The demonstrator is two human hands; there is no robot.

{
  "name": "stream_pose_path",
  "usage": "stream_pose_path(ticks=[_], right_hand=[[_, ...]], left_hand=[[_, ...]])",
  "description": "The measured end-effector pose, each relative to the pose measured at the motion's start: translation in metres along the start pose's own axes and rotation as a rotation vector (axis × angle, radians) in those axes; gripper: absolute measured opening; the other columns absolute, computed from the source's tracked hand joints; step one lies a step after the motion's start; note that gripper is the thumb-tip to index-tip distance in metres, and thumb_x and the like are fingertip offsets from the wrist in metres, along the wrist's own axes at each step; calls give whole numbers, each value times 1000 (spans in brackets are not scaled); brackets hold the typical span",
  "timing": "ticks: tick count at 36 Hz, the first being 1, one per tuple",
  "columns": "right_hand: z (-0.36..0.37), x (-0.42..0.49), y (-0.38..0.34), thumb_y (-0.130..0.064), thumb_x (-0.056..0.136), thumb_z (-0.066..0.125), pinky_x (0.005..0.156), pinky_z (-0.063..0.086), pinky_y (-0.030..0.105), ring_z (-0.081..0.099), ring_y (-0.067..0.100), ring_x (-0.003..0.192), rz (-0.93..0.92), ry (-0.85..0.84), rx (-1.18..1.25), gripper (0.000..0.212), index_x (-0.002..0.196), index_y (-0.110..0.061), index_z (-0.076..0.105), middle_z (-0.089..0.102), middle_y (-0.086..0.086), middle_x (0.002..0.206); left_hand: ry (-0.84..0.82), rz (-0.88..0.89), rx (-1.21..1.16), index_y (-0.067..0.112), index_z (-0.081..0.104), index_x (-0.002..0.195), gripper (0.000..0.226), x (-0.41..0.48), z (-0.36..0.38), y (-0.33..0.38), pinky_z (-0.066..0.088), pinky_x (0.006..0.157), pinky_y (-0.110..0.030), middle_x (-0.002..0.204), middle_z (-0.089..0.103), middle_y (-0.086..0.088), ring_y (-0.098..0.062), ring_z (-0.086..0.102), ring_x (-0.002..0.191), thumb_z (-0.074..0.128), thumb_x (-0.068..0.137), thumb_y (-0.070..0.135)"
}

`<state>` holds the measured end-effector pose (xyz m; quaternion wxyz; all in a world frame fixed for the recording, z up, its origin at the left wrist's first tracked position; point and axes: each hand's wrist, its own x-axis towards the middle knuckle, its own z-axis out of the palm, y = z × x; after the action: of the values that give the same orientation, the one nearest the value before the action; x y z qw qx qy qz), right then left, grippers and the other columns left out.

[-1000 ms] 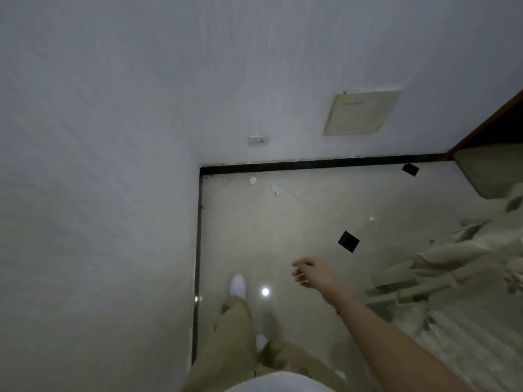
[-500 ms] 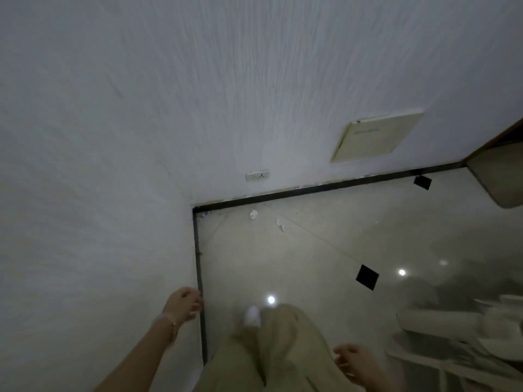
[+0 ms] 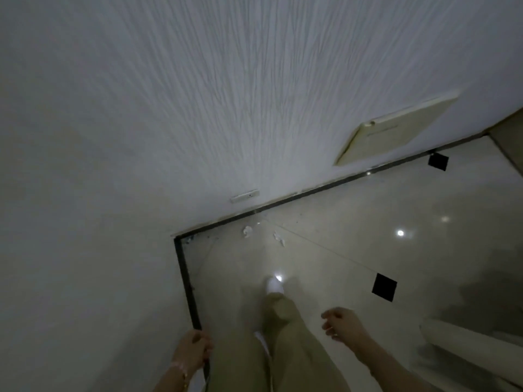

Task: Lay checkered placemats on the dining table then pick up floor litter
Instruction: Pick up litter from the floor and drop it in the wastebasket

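Two small white scraps of litter lie on the glossy beige floor close to the room's corner: a crumpled piece (image 3: 247,231) and a thinner torn piece (image 3: 279,239) to its right. My left hand (image 3: 192,350) hangs low beside my left leg with its fingers loosely curled, holding nothing. My right hand (image 3: 341,323) hangs to the right of my legs, fingers loosely curled and empty. Both hands are well short of the litter. My leg in khaki trousers and a white shoe (image 3: 274,284) step toward the corner.
White textured walls meet at the corner with a dark skirting strip (image 3: 185,278). A wall socket (image 3: 244,195) and a cream panel (image 3: 396,131) sit on the far wall. Black inlay squares (image 3: 384,287) mark the floor. Pale furniture (image 3: 464,343) stands at lower right.
I have walked closer to the corner, and the litter looks nearer. My left arm swung into view and then lower; my right hand dropped back, then came forward again.
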<state>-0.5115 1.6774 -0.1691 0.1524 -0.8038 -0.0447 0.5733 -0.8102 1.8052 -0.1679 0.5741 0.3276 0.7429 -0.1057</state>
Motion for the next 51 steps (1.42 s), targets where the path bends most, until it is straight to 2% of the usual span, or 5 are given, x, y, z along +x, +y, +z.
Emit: stream_pose_path(ticks=[9, 17, 31, 45, 51], right_hand=[[51, 140, -96, -7, 90, 47, 85, 47, 26, 61, 22, 100, -202, -98, -285, 24, 108, -8, 64, 66, 11, 110], [102, 347, -76, -10, 94, 46, 87, 43, 24, 57, 20, 102, -227, 87, -312, 32, 123, -12, 57, 60, 10, 124], [159, 576, -44, -14, 80, 70, 94, 47, 38, 48, 32, 116, -471, 261, -446, 70, 142, -21, 40, 41, 12, 137], [162, 589, -29, -6, 82, 61, 63, 39, 27, 57, 27, 80, -335, 303, -327, 11, 89, -2, 68, 65, 14, 87], [139, 556, -23, -13, 84, 64, 71, 40, 27, 58, 26, 84, -243, 310, -211, 25, 107, -4, 65, 66, 11, 92]], left_hand=[[-37, -1, 69, -2, 60, 74, 17, 132, 57, 74, 43, 51, -24, 62, 60, -13, -23, 55, 54, 54, 90, 1], [-32, 281, 462, 13, 61, 99, 13, 350, 115, 125, 46, 80, -28, 108, 64, -15, -26, 60, 93, 49, 93, 13], [80, 771, 915, 24, 25, 147, 82, 580, 176, 162, 34, 109, -46, 155, 14, -8, -30, 27, 136, 72, 80, 19], [68, 749, 864, -4, 60, 102, 20, 588, 191, 145, 46, 83, -39, 111, 53, -26, -36, 56, 95, 58, 91, 13], [-31, 664, 764, -1, 61, 90, 27, 551, 181, 136, 49, 74, -37, 93, 61, -21, -32, 59, 84, 57, 92, 26]])
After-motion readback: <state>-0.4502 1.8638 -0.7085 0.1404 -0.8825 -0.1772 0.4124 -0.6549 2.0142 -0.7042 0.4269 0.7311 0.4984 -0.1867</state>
